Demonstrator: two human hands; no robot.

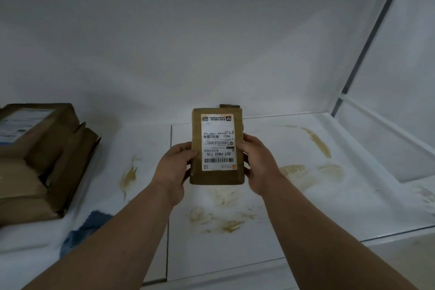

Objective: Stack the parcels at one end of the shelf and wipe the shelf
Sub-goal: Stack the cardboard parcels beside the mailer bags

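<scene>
shelf [306, 207] white, brown-stained | parcel stack [40, 160] at left end | blue cloth [87, 231] | both hands' fingers, left hand [174, 167] and right hand [259, 162], grip labelled parcel [217, 146]

Plain white wall [188, 30] behind (dimly lit), grey metal upright [376, 30] at right.

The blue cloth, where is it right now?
In the head view, the blue cloth lies on the shelf at lower left, beside the stacked parcels.

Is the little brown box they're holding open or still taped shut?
Shut. The brown parcel, gripped by the left hand and right hand, shows no lifted flaps, and its label lies flat.
</scene>
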